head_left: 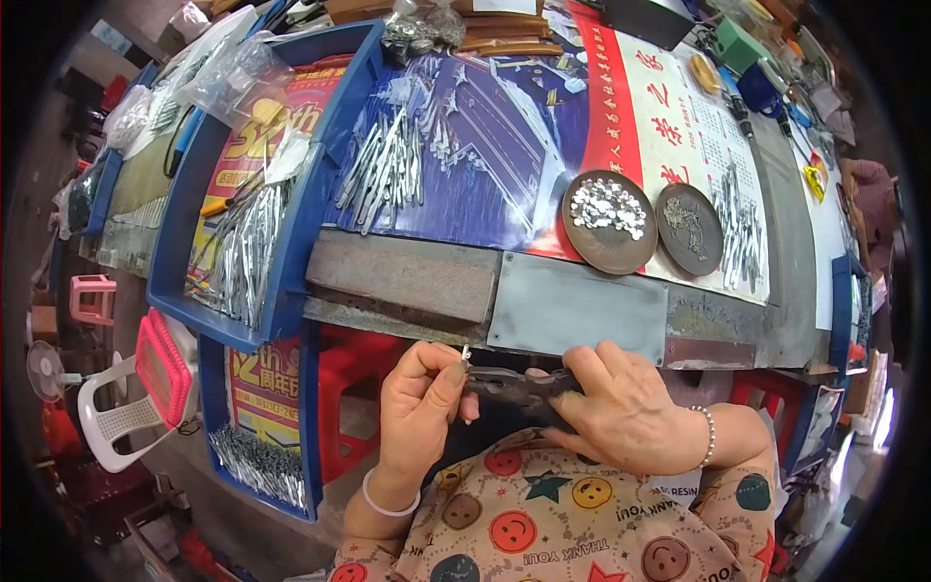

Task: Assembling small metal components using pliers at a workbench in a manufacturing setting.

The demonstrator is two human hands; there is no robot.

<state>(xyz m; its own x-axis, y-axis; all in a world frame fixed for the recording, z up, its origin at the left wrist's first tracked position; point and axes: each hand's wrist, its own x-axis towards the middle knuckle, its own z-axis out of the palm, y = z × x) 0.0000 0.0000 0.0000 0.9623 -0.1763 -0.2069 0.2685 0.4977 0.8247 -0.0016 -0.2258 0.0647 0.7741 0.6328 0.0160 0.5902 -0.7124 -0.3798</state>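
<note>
One slim silver metal piece is pinched by the left hand, just before the near edge of a grey worktable. The right hand curls around a dark metal plier-like tool beside it.

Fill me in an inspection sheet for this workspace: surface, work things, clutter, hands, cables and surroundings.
Surface: bench with a blue poster, a calendar sheet and a grey plate at its near edge.
Work things: a pile of metal strips; a brown dish of silver discs; a darker dish of small bits; a blue tray of more strips.
Clutter: plastic bag over the tray's far part.
Hands: left hand pinches a small metal piece; right hand grips a dark metal tool.
Cables: none clearly made out.
Surroundings: white chair, fan and pink stool at left.
</note>
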